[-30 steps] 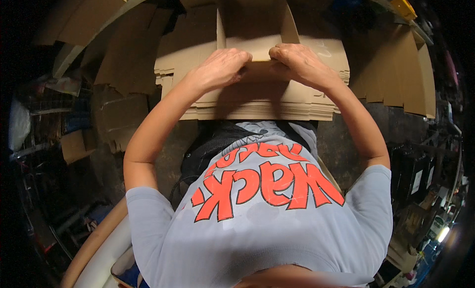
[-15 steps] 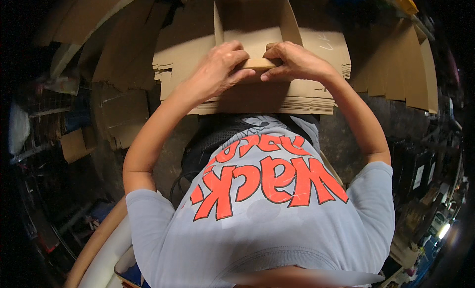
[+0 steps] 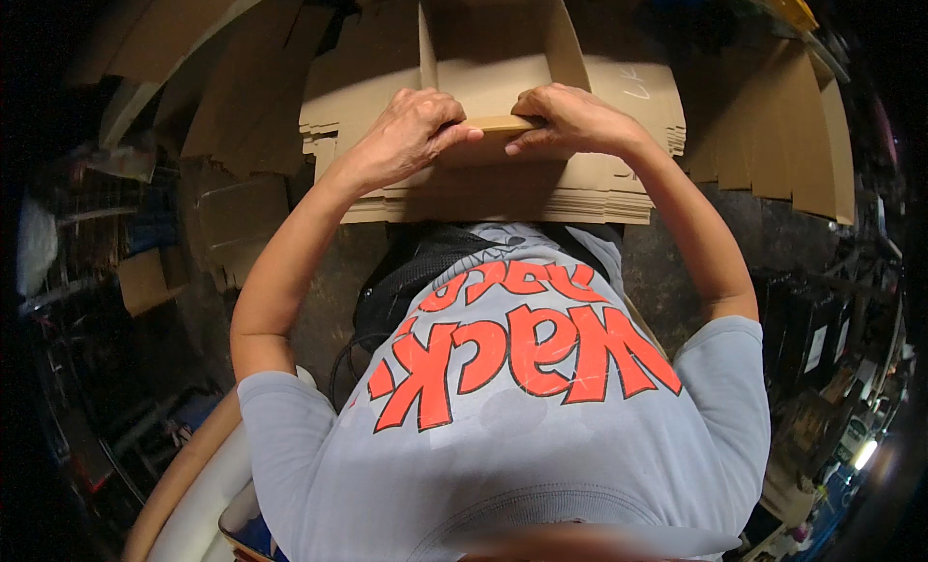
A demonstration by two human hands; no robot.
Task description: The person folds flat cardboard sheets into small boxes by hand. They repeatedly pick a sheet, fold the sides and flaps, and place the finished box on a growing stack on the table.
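Note:
A brown cardboard box (image 3: 491, 67), partly folded, has its side walls standing up and rests on a stack of flat cardboard sheets (image 3: 464, 206). Its near wall (image 3: 501, 124) is doubled over along the top edge. My left hand (image 3: 414, 135) is closed round the left end of that wall, thumb on the near side and fingers curled over the top. At the right end, my right hand (image 3: 572, 119) pinches the same wall between thumb and bent fingers. The inner fingertips of both hands are hidden behind the wall.
More cardboard sheets (image 3: 773, 127) stand to the right, and others (image 3: 253, 103) to the left. Long rolls, one white (image 3: 205, 494) and one brown (image 3: 179, 475), lie at the lower left. Dark boxes (image 3: 807, 330) stand at the far right.
My left hand has slid outward to the left along the wall's edge, leaving more of it bare. My right hand has barely moved and keeps its hold.

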